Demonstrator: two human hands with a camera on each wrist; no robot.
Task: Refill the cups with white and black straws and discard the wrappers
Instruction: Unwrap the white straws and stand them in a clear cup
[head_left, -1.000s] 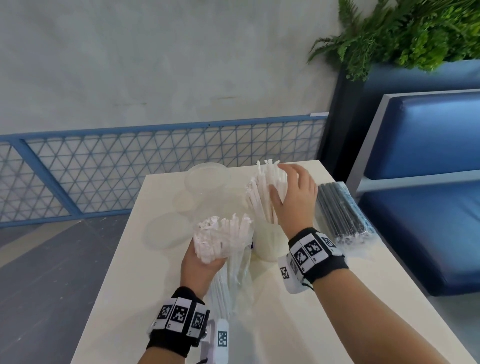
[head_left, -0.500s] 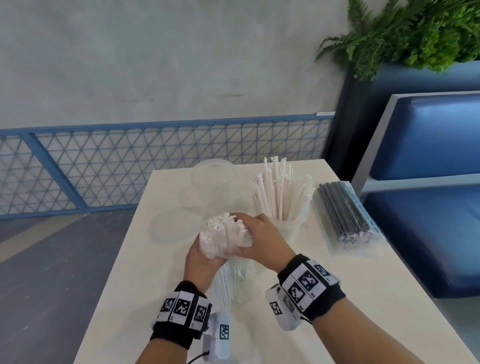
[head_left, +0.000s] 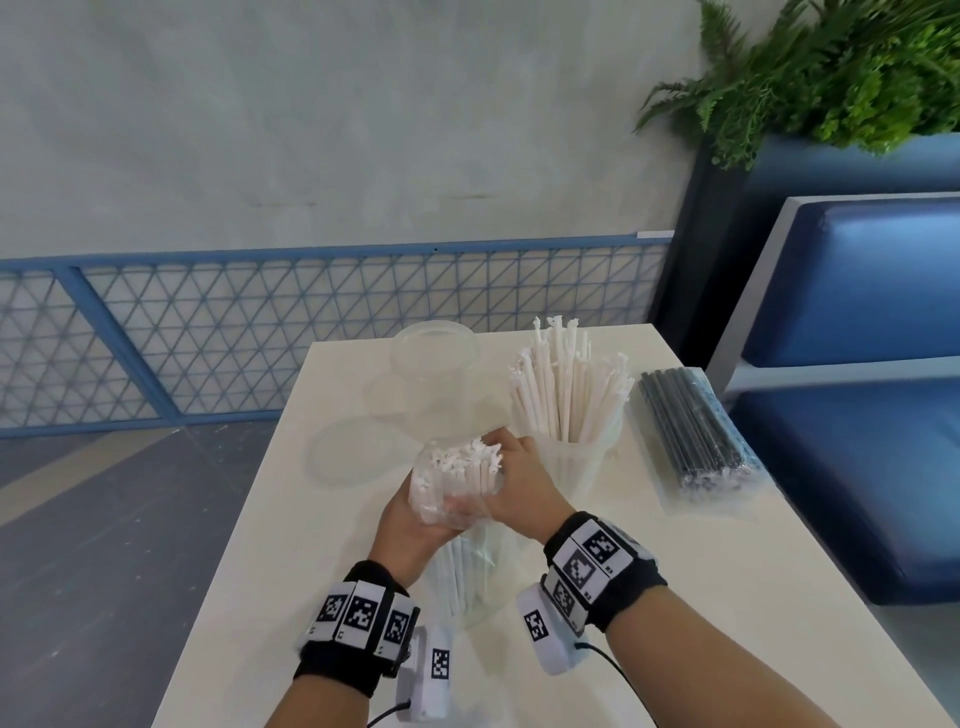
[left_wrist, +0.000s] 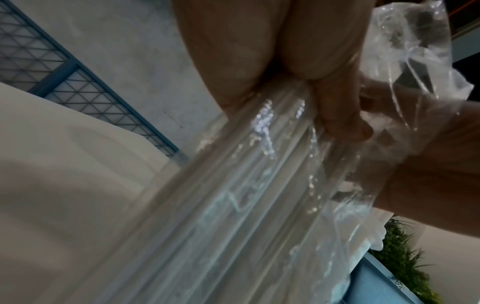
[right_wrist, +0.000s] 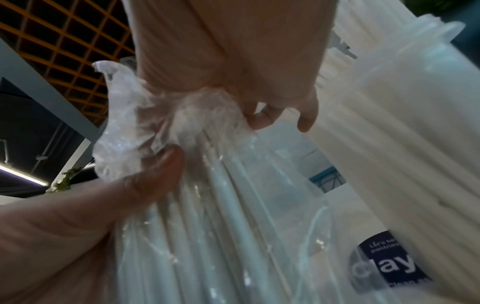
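Observation:
A bundle of white straws (head_left: 460, 467) stands upright in its clear wrapper (head_left: 467, 566) above the near middle of the table. My left hand (head_left: 415, 512) grips the bundle from the left, its fingers (left_wrist: 337, 115) curled round the wrapped straws (left_wrist: 233, 205). My right hand (head_left: 511, 478) grips it from the right and bunches the crumpled wrapper (right_wrist: 145, 123) against the straws. Just behind it a translucent cup (head_left: 576, 467) holds several white straws (head_left: 563, 384); its wall (right_wrist: 405, 127) fills the right of the right wrist view. A sealed pack of black straws (head_left: 691, 431) lies to the right. An empty clear cup (head_left: 435, 353) stands behind.
A round clear lid (head_left: 348, 452) lies on the white table (head_left: 675, 597) to the left of my hands. A blue bench (head_left: 857, 441) stands close to the table's right edge, with a planter (head_left: 831, 78) behind it. A blue mesh railing (head_left: 260, 332) runs behind the table.
My right hand left the straws in the cup and came back and left to the bundle, where it now grips the wrapper. The left hand kept hold of the bundle.

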